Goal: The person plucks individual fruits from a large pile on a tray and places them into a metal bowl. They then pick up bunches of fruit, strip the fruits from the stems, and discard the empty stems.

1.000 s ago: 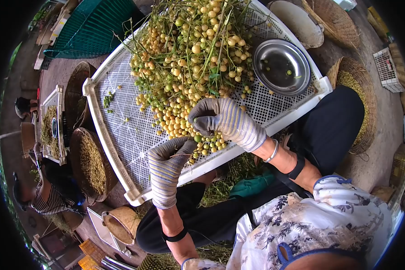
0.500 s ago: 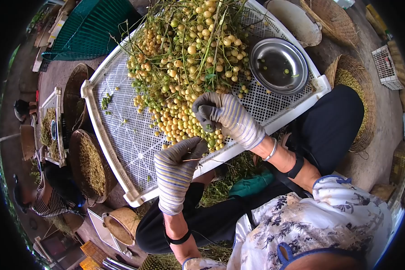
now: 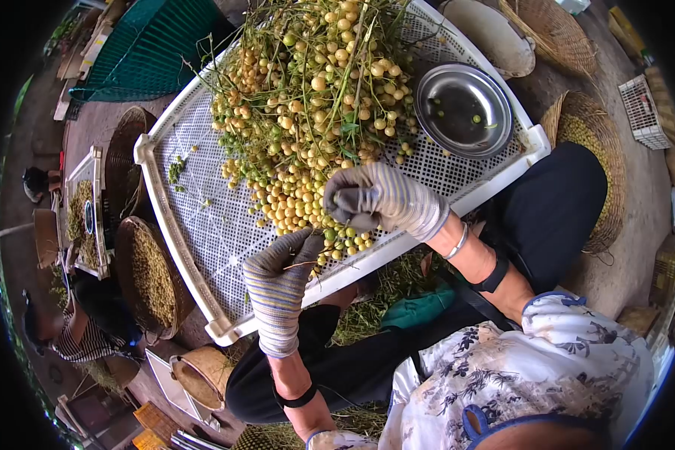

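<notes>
A white perforated tray [image 3: 195, 217] bears a large heap of yellow-green fruit on stems [image 3: 315, 90], with loose round fruit [image 3: 292, 202] at its near side. My left hand [image 3: 281, 285], in a striped glove with a grey palm, pinches a thin twig at the tray's near edge. In a matching glove, my right hand [image 3: 386, 199] is closed above the loose fruit; what its fingers hold, if anything, is hidden. Beyond it, a metal bowl [image 3: 465, 111] with a few small green fruits rests on the tray.
Baskets of fruit stand at the left [image 3: 154, 277] and right [image 3: 611, 172]. A green basket [image 3: 142, 52] is at the upper left, a tan bucket [image 3: 202, 375] at the lower left. Two other people are at the far left, one in a striped top [image 3: 90, 341].
My left hand shifted right, then back left with the twig. My right hand has moved slightly right, its fingers still curled. The view has shifted a little.
</notes>
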Motion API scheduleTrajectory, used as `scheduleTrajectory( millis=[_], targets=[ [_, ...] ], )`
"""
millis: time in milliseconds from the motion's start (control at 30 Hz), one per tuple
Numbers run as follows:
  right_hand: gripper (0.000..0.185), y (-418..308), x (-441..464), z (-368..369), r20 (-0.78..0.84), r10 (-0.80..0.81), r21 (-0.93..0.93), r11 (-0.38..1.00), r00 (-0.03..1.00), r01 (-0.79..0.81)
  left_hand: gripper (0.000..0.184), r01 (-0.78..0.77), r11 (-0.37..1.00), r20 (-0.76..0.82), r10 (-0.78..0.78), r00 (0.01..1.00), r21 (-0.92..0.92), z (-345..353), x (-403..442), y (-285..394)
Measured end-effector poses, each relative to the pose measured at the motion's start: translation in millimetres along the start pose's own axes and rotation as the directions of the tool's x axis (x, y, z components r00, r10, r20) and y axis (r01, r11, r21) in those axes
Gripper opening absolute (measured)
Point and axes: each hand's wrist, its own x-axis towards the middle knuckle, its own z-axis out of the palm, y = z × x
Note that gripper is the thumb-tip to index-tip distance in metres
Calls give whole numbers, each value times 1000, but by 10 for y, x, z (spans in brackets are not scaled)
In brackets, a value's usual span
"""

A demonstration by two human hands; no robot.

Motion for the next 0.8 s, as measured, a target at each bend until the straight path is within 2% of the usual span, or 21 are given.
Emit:
scheduleTrajectory(
  millis=[33,100,133,167,233,267,300,367,433,500,533,633,667,700,733,800],
  targets=[
    [43,-60,18,-39,36,-46,166,985,998,39,20,-7,1000,-11,7,1000,-7,-22,2,-15],
    [41,-135,12,-24,-177,-155,142,973,972,181,20,-43,999,-60,44,997,15,-39,7,-54],
    [43,-207,-15,19,-215,-169,137,970,962,201,19,-73,996,-98,77,992,44,-33,19,-87],
    [40,-224,-35,25,-171,-139,50,988,975,149,19,-101,992,-134,110,985,72,-26,33,-136],
    [33,-258,-70,35,-96,-68,-132,990,993,55,17,-195,951,-165,238,957,242,2,64,-221],
    [31,-311,-73,158,-157,-5,-372,927,988,-54,17,-232,914,-166,298,940,332,50,63,-215],
    [32,-101,7,150,-100,-261,-574,803,960,158,17,-265,868,-159,358,920,419,98,63,-204],
    [37,-172,-27,306,-189,-116,-856,505,975,-106,16,-379,767,-101,495,863,517,178,74,-185],
    [40,-90,-1,232,-141,-81,-809,584,987,-68,16,-371,665,-47,522,852,648,212,30,-63],
    [40,-74,-12,169,-71,-78,-723,691,994,3,16,-338,840,-113,420,901,425,188,36,-156],
    [29,-76,-19,178,-121,-54,-656,754,991,-39,16,-310,902,-132,361,923,301,158,37,-200],
    [25,-187,-79,213,-166,-70,-349,937,984,8,16,-307,853,-178,410,895,422,11,49,-218],
    [21,-289,-121,267,-244,-151,-400,916,958,42,15,-290,825,-169,413,895,485,-66,14,-22],
    [16,-402,-171,237,-273,-298,-562,821,915,100,14,-285,761,-165,454,876,582,-184,-83,236],
    [17,-583,-241,234,-319,-356,-622,778,878,89,14,-291,742,-221,507,833,604,-345,-140,306],
    [17,-827,-377,89,-407,-488,-688,720,772,93,23,-281,877,-419,440,794,390,-734,-373,466]
  ],
)
